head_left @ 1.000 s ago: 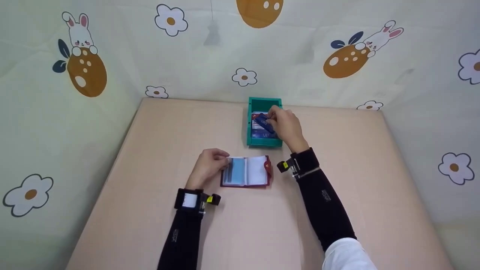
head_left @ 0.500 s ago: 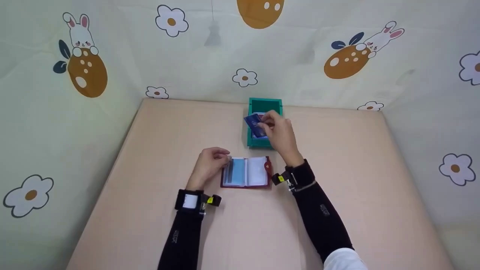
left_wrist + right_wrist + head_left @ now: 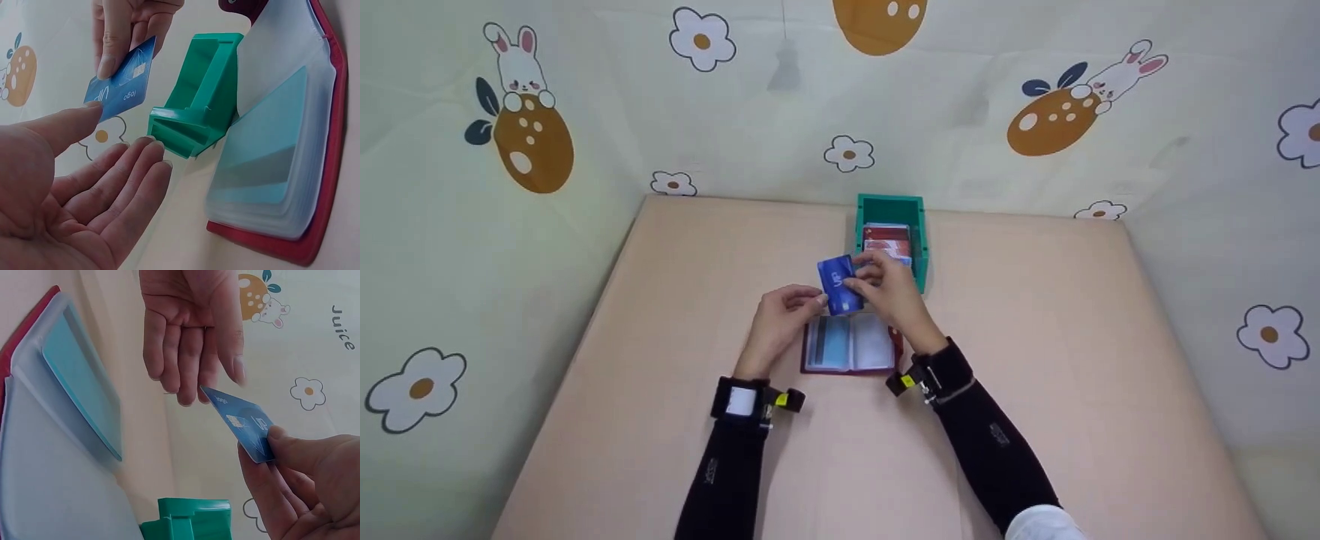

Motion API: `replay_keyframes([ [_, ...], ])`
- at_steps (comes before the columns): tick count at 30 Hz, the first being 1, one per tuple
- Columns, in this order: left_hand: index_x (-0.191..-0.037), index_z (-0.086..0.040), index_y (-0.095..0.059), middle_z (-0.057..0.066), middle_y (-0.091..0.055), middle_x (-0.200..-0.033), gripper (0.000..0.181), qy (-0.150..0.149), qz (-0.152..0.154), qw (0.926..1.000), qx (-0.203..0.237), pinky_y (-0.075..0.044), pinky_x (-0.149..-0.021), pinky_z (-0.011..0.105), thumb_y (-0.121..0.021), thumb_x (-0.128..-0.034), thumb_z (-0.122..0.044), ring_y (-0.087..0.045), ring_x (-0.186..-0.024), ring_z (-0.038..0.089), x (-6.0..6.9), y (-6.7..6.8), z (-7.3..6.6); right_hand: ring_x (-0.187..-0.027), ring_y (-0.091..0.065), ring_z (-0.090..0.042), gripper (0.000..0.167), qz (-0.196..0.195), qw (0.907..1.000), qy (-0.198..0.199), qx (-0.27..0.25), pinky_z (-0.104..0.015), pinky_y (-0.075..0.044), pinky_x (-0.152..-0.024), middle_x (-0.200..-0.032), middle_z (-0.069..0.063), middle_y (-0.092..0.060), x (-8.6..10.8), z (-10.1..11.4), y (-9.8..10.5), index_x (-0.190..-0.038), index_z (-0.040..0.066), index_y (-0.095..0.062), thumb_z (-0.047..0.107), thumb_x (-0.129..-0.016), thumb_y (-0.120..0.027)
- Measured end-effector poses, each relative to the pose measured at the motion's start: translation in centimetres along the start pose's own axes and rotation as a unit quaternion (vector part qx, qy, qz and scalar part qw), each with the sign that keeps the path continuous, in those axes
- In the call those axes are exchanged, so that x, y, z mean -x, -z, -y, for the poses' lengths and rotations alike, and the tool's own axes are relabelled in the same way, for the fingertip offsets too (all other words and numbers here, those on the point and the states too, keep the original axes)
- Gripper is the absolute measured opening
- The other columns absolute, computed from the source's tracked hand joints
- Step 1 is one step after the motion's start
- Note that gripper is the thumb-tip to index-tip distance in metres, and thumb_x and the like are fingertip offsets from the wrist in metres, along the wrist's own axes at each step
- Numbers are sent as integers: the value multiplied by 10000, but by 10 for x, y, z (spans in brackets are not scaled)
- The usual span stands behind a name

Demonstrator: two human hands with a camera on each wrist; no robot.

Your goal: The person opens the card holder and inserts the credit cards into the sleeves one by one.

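Observation:
Between thumb and fingers, my right hand [image 3: 894,296] pinches a blue VIP card [image 3: 838,285], held above the top edge of the card holder. My left hand [image 3: 781,326] is at the card's left side, with fingers extended and thumb apart from them in the left wrist view. The right wrist view shows a small gap between the left thumb and the card [image 3: 239,422]. Below the hands lies the open red card holder [image 3: 874,346] with clear plastic sleeves. A light blue card [image 3: 261,146] sits in its left sleeve.
Behind the holder stands a green box [image 3: 921,225] with several cards [image 3: 886,238] in it, partly covered by the right hand. A patterned curtain [image 3: 780,112] hangs along the back of the beige table [image 3: 660,255].
My right hand has carried the blue card out of the green box, toward me and left, up to the left hand. The left hand has shifted slightly off the holder's top left corner.

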State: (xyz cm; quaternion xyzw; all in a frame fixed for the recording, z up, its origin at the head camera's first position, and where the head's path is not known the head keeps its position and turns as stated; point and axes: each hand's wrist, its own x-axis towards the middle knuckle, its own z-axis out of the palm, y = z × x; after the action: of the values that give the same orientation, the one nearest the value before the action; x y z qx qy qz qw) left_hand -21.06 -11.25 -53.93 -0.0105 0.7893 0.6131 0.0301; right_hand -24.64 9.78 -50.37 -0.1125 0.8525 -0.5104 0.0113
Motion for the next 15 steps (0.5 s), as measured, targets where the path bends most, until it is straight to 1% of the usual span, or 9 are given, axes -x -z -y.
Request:
replay_keyframes([
  [4, -1266, -28, -766, 174, -822, -1137, 298, -43, 29, 9998, 184, -664, -915, 375, -745, -1042, -222, -795, -987, 212, 0, -2, -1, -1021, -815, -252, 341, 111, 9997, -139, -147, -388, -676, -910, -1103, -139, -834, 4, 0, -4, -1341, 48, -689, 119, -1016, -765],
  [8, -1251, -28, -774, 171, -827, -1121, 271, -9, 26, 9993, 368, -669, -879, 372, -739, -1044, -198, -791, -950, 187, 1, -4, -3, -965, -796, -212, 311, 137, 9993, -161, -315, -328, -672, -833, -1083, -136, -828, 7, -2, -8, -1297, 35, -699, 118, -1007, -777],
  [12, -1212, -21, -786, 175, -833, -1080, 231, 51, 25, 9991, 422, -661, -811, 326, -739, -1038, -164, -780, -887, 152, 2, -6, -5, -929, -765, -168, 290, 191, 9987, -197, -426, -276, -651, -803, -1071, -142, -811, 9, -7, -10, -1260, 19, -696, 119, -1003, -785],
  [15, -1207, -20, -788, 168, -834, -1059, 222, 128, 12, 9993, 345, -643, -766, 289, -737, -1039, -157, -767, -854, 139, 3, -5, -5, -925, -766, -173, 281, 329, 9981, -303, -425, -284, -657, -797, -1072, -140, -804, 11, -10, -8, -1250, 23, -705, 139, -1006, -786],
])
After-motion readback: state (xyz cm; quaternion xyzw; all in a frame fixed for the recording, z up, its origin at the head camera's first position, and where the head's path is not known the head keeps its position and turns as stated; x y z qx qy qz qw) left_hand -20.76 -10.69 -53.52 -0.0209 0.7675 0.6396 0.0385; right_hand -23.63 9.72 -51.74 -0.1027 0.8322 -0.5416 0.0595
